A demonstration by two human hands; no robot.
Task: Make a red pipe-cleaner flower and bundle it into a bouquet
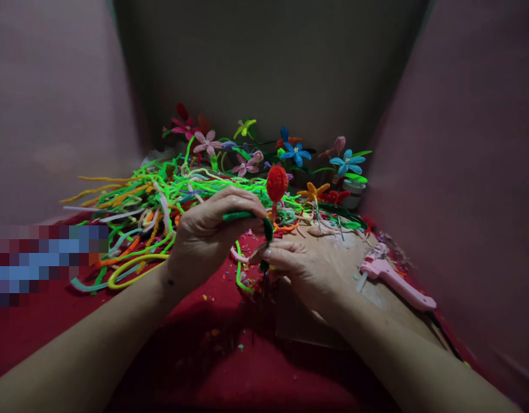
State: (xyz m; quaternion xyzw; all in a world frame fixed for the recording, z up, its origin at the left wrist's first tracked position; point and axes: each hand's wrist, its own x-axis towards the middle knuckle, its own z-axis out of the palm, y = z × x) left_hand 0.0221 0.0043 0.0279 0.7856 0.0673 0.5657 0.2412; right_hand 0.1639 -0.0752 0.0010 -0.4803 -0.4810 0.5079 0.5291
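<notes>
My left hand is closed around a dark green pipe cleaner that bends over its fingers and runs down toward the other hand. My right hand pinches the lower part of that green stem just below. A red pipe-cleaner bud on an orange stalk stands up right behind the two hands. Both hands hover low over a red cloth.
A loose heap of pipe cleaners, mostly bright green, lies to the left. Finished pipe-cleaner flowers stand along the back. A pink glue gun rests on a brown board to the right.
</notes>
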